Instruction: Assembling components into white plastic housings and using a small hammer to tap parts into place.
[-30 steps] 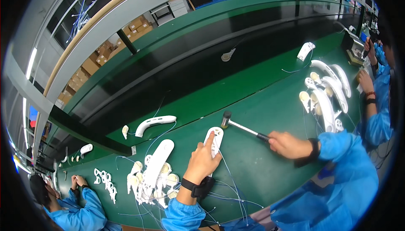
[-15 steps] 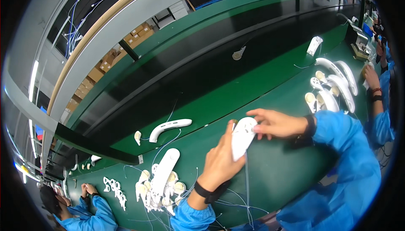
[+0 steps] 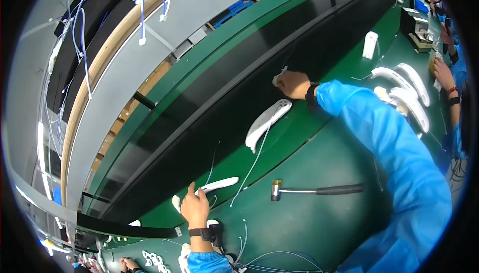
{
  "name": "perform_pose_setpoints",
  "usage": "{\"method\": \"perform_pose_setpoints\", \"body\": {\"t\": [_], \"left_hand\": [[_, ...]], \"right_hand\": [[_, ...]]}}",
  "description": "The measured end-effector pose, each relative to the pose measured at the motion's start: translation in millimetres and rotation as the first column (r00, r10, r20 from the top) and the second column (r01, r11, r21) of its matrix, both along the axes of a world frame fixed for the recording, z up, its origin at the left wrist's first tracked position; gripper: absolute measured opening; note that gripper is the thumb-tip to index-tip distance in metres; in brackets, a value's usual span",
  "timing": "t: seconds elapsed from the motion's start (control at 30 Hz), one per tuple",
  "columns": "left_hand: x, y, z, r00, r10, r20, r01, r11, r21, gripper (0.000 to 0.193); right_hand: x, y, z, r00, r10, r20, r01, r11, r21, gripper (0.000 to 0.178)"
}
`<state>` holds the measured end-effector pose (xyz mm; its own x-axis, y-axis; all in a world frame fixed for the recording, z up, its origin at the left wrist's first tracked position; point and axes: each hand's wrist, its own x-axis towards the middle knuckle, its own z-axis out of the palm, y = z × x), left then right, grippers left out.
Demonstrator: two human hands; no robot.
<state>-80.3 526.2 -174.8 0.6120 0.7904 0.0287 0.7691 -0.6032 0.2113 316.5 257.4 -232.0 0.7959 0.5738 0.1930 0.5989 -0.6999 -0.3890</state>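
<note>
My right hand [image 3: 293,84] reaches out over the black belt, its fingers closed on a small whitish part [image 3: 279,79] with a thin wire. Most of that part is hidden by the fingers. Below it, a long white curved shell [image 3: 267,125] lies on the green strip, a pale cable [image 3: 260,162] trailing from it. My left hand [image 3: 195,206] is at the left, index finger stretched out and thumb apart, over the near end of another curved white shell [image 3: 222,183]; whether it touches that shell I cannot tell. A small pale part [image 3: 176,203] lies beside that hand.
A mallet [image 3: 319,191] with a black handle lies on the green table. Several white shells [image 3: 409,104] are piled at the right, near a white piece [image 3: 370,45]. Loose cables [image 3: 279,259] spread at the near edge. Co-workers' hands [image 3: 443,73] show at the far right and lower left.
The white shell that both hands held now lies on the green strip. My right hand has moved out to the part on the belt, my left hand leftward. The mallet has come into view.
</note>
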Motion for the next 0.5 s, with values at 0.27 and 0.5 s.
{"method": "perform_pose_setpoints", "body": {"t": [0.27, 0.5], "left_hand": [[-4, 6, -28, 0.86, -0.485, -0.158, 0.508, 0.845, 0.17, 0.049], [-14, -10, -21, 0.74, -0.658, -0.14, 0.673, 0.723, 0.156, 0.038]], "right_hand": [[44, 21, -21, 0.994, -0.094, 0.054, 0.106, 0.949, -0.296, 0.045], [67, -16, -16, 0.942, -0.333, -0.032, 0.321, 0.927, -0.195, 0.063]]}}
